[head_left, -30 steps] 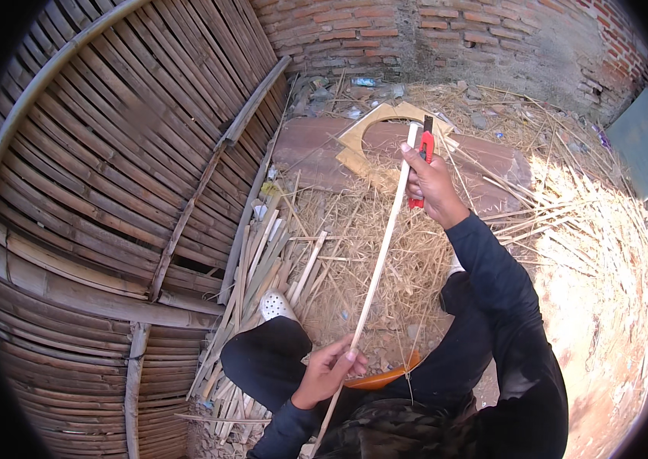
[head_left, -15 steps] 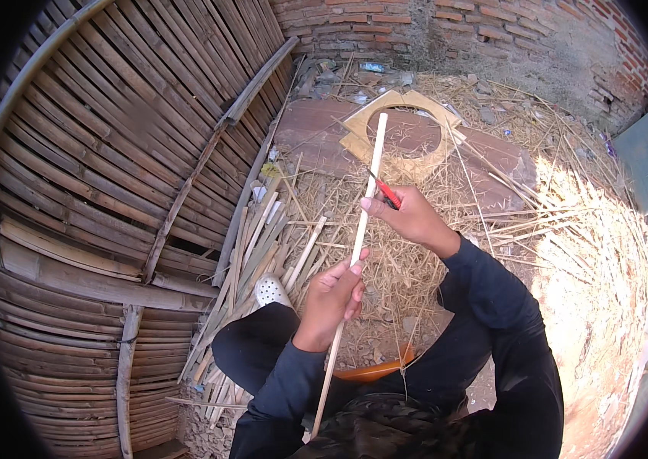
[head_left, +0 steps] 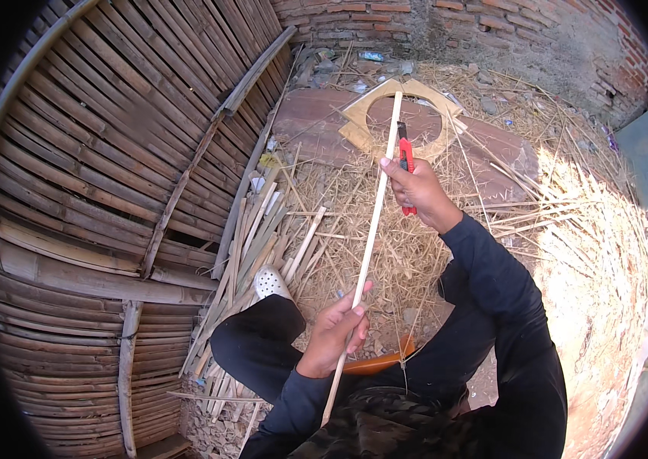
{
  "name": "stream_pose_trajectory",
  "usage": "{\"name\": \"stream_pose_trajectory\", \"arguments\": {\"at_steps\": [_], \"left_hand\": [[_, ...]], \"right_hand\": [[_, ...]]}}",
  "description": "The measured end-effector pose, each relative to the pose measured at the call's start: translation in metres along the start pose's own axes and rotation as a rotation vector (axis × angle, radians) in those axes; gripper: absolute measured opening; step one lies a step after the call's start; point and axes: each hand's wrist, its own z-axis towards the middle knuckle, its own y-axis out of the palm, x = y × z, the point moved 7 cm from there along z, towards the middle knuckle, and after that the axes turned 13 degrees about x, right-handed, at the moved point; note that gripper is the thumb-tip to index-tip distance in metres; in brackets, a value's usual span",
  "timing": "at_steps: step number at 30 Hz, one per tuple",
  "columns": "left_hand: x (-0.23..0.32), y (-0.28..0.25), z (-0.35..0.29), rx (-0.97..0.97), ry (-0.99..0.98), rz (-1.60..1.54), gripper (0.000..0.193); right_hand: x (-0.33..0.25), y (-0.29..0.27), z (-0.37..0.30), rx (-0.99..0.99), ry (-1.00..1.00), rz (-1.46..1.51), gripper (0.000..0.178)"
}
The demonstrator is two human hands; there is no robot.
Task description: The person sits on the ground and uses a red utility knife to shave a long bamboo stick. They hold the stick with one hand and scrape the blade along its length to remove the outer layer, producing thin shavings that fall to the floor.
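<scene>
A long pale bamboo strip (head_left: 374,222) slants upward from my lap, its far tip over a board with a round hole (head_left: 357,131). My left hand (head_left: 337,330) is closed around the strip's lower part. Farther up, my right hand (head_left: 420,189) grips a red utility knife (head_left: 406,155), its dark blade end pointing away from me. The right thumb lies against or very close to the strip. The palm hides part of the knife's handle.
Split bamboo pieces (head_left: 251,237) lie in a pile at left, beside a white perforated shoe (head_left: 271,282). A slatted bamboo wall (head_left: 110,145) stands left, a brick wall (head_left: 492,38) behind. Shavings (head_left: 385,264) cover the ground before a brown board (head_left: 308,126). An orange piece (head_left: 376,364) lies near my lap.
My right hand has moved slightly up and right, and the knife has turned from slanting across the strip to nearly upright beside it. My left hand and the strip's lower end shifted a little.
</scene>
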Motion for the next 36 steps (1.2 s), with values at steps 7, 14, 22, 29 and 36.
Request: {"name": "stream_pose_trajectory", "arguments": {"at_steps": [7,14,22,29,36], "left_hand": [[0.031,-0.011,-0.003,0.235,0.119,0.151,0.044],[0.039,-0.012,-0.019,0.277,0.318,0.367,0.042],[0.048,-0.018,-0.030,0.347,0.550,0.611,0.042],[0.050,-0.017,-0.042,0.364,0.508,0.605,0.040],[0.030,-0.017,-0.055,0.320,0.457,0.580,0.039]], "right_hand": [[-0.025,0.036,-0.061,-0.101,-0.818,-1.134,0.072],[-0.024,0.052,-0.067,-0.002,-0.983,-1.229,0.071],[-0.019,0.069,-0.080,-0.090,-1.088,-1.131,0.071],[-0.022,0.054,-0.059,-0.015,-0.999,-1.170,0.072],[-0.031,0.027,-0.022,0.145,-0.966,-1.217,0.073]]}}
